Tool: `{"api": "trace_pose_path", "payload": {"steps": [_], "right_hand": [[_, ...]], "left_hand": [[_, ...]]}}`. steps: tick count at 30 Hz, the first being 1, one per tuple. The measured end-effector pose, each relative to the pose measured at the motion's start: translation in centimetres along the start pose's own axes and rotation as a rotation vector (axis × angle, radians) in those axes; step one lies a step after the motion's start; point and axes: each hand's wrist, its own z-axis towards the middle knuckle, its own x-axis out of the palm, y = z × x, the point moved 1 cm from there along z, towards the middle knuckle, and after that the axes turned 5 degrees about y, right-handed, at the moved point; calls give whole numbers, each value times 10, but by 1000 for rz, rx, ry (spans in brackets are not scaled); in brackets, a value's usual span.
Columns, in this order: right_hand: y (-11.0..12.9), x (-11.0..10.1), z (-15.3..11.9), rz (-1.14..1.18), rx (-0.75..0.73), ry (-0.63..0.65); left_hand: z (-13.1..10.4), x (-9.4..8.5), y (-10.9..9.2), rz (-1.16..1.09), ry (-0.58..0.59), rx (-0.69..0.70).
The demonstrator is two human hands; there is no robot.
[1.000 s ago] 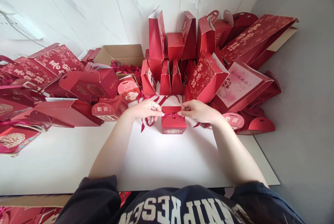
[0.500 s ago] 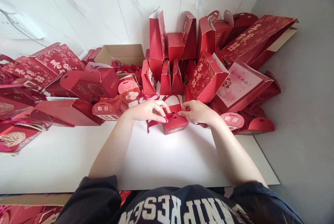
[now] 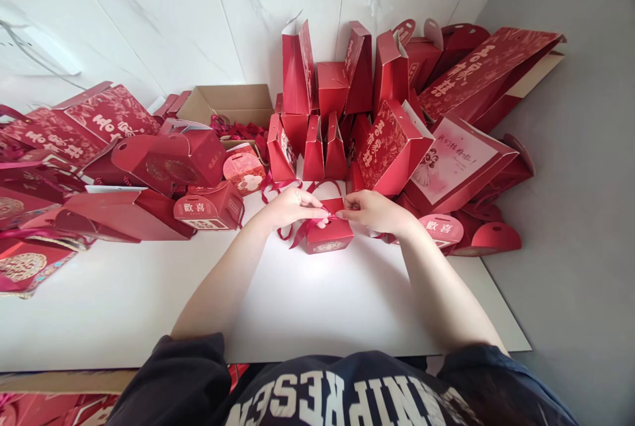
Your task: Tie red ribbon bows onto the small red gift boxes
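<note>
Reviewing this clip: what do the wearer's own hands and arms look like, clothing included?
Both the left hand and the right hand are bare, with no gloves. The forearms are uncovered. The dark, navy-looking top has loose sleeves ending around the elbows, with large pale block letters across the chest. No watch or bracelet shows at either wrist.

Left hand (image 3: 296, 209): has been brought inward from the small red box's left edge, its fingertips now held over the lid, closer to the right hand (image 3: 368, 209)
Small red box (image 3: 329, 239): has been turned partly back from its slant of half a second ago
Ribbon (image 3: 300, 233): its left tail is now draped against the box's left side
</note>
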Motion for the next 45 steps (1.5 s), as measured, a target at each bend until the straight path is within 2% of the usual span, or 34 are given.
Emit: {"api": "trace_pose_path", "payload": {"steps": [5,10,14,18,24,30,33,38,42,45], "right_hand": [[-10,-6,5,149,-96,75],[-11,-8,7,283,-273,245],[-7,-3,12,339,-451,288],[-7,4,16,337,-523,270],[-2,9,13,108,-576,180],[0,10,12,-23,-601,121],[0,11,12,-49,-593,110],[2,11,8,-122,-626,76],[4,7,2,-119,-609,97],[3,3,2,-68,-557,-33]], "left_hand": [[0,-3,1,22,-86,-22],[0,-6,4,13,-97,-70],[-1,-8,5,46,-75,-91],[-2,-9,3,65,-20,-83],[-2,-8,-1,30,59,-40],[-5,-10,-4,-8,96,-68],[-5,-9,-2,50,73,-65],[-1,-3,0,145,-47,-46],[-1,0,-1,175,-68,-58],[-2,2,-4,197,-74,-67]]}}
